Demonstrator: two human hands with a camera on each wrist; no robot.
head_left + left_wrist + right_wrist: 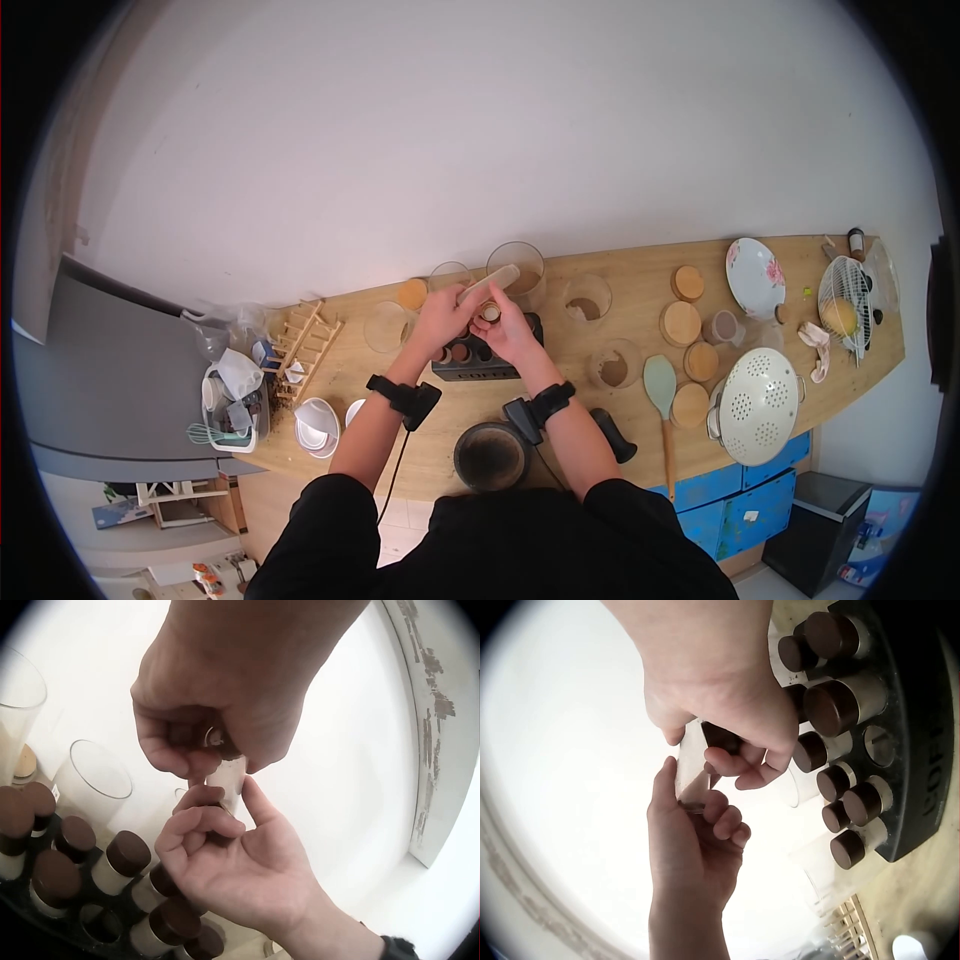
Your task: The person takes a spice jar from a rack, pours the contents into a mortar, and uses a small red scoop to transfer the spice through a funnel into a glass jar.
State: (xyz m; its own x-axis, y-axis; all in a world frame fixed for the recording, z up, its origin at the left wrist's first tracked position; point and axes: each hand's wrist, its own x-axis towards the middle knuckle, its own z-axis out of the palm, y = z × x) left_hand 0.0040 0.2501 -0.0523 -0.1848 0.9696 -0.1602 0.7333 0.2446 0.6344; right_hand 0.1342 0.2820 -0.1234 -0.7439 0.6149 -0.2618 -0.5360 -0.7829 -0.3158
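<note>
The tube (692, 759) is out of the rack (922, 742), clamped in the left hand's (686, 859) grip. The right hand (712, 682) grips a brown cap (721, 739), apparently off already (the tube's contents are hard to judge). Recapping and reseating in the bare slot (879, 745) seem left; the neighbouring tubes (866, 694) sit capped.

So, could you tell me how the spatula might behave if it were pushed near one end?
The spatula would probably pivot rather than slide straight, as it is long and thin. Its broad head should discourage rolling. The wooden handle looks stiff, so I would not expect much bending there.
</note>
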